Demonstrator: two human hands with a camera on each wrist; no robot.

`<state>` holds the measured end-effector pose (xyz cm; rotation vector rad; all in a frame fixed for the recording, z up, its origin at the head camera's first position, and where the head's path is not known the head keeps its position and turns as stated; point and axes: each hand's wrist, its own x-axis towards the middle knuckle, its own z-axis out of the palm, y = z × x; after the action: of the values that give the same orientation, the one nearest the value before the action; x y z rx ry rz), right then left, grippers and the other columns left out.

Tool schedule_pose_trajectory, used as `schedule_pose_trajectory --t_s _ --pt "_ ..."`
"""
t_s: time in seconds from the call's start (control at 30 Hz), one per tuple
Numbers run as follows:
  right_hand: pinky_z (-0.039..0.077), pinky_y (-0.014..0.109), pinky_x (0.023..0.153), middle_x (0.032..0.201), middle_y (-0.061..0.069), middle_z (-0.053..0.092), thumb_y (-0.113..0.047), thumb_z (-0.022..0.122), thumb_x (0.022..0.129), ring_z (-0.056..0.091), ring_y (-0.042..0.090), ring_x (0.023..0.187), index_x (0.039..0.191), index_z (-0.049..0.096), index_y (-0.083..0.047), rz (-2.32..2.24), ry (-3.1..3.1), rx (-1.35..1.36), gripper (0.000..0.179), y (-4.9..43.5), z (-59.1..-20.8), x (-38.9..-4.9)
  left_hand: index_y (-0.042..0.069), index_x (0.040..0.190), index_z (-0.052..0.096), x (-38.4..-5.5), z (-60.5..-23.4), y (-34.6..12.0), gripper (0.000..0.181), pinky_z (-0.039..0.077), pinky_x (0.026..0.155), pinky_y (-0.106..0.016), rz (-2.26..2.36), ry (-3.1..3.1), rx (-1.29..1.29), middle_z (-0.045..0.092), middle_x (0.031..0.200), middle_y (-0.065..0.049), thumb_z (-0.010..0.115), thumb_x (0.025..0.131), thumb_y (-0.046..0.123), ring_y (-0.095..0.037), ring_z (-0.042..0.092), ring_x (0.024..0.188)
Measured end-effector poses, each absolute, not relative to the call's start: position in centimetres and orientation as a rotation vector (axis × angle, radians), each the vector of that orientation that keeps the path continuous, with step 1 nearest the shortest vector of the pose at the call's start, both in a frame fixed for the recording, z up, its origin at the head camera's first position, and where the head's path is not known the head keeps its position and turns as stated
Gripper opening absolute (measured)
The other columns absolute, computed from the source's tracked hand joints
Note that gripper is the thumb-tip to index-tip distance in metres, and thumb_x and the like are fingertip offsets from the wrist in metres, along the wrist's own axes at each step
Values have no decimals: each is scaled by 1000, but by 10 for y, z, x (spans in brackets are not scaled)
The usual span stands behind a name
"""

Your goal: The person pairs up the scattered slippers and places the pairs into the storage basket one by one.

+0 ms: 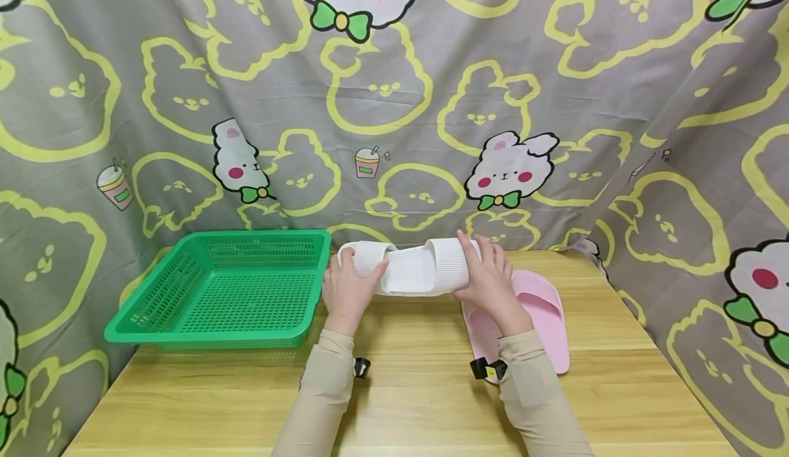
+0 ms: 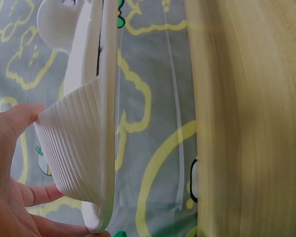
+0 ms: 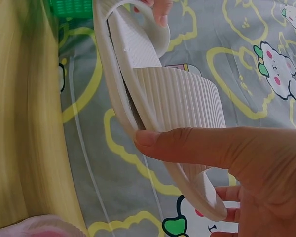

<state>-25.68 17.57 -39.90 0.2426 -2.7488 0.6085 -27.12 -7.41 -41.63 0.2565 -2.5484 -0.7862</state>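
Note:
A pair of white slippers [image 1: 409, 270], fitted together with their ribbed straps at opposite ends, is held sideways between both hands above the table. My left hand [image 1: 349, 291] grips the left end, its thumb on the ribbed strap [image 2: 71, 140] and its fingers around the tip. At the other end my right hand [image 1: 491, 286] holds the slippers, thumb pressed along the edge of the sole and fingers behind. In the right wrist view a thin dark gap runs between the two soles [image 3: 119, 81]. Pink slippers [image 1: 545, 320] lie on the table, partly hidden under my right hand and forearm.
A green plastic basket [image 1: 218, 337] with slotted walls stands at the left of the wooden table [image 1: 425, 388]. Behind the table hangs a grey curtain [image 1: 407, 196] with cartoon prints, which continues along both sides.

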Motion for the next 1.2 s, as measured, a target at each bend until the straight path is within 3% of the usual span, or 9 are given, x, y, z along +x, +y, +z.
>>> schedule_pose_trajectory --t_s 0.33,1.2 --pt "24 56 91 139 13 25 -32 87 46 18 37 126 141 22 -29 571 -2730 252 115 177 -401 -258 19 118 46 -271 -416 -73 82 44 72 -46 -789 -2543 256 51 114 -13 52 62 78 -36 52 95" --pt "25 53 92 134 12 31 -40 86 45 21 35 125 137 26 -24 514 -2708 300 111 173 -401 -257 20 117 46 -270 -415 -74 80 44 71 -46 -795 -2526 243 51 113 -12 52 62 78 -35 52 95"
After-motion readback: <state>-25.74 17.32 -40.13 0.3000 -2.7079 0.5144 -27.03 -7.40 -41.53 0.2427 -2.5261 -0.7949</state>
